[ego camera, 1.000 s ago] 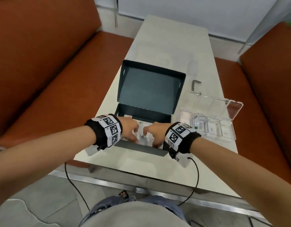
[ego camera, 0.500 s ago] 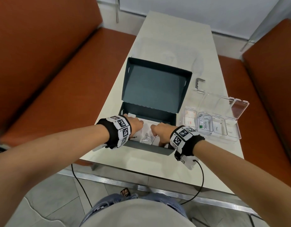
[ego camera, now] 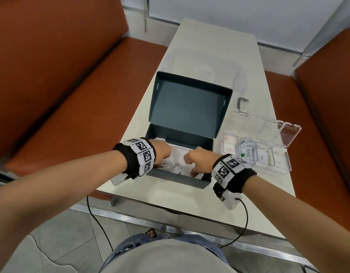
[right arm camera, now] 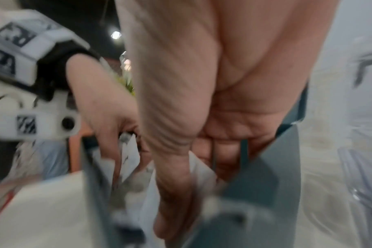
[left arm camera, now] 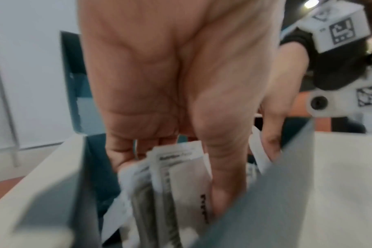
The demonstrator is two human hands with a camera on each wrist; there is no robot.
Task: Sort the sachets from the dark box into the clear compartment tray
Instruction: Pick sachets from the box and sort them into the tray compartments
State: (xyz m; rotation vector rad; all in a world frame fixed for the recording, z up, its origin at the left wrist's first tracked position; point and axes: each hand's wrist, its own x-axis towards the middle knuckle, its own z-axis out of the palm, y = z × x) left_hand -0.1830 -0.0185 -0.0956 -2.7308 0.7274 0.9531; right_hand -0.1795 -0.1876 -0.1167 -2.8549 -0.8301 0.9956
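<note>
light: bright, even, soft shadows | head view: sharp, bowed at the edges, faint glare on table [ego camera: 213, 56] | wrist views: motion-blurred, soft at lower corners, ceiling lamp [left arm camera: 310, 3] glare upper right of left view

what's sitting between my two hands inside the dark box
In the head view, loose sachets, one of them crinkly and clear, lie in the dark box between left hand and right hand.
</note>
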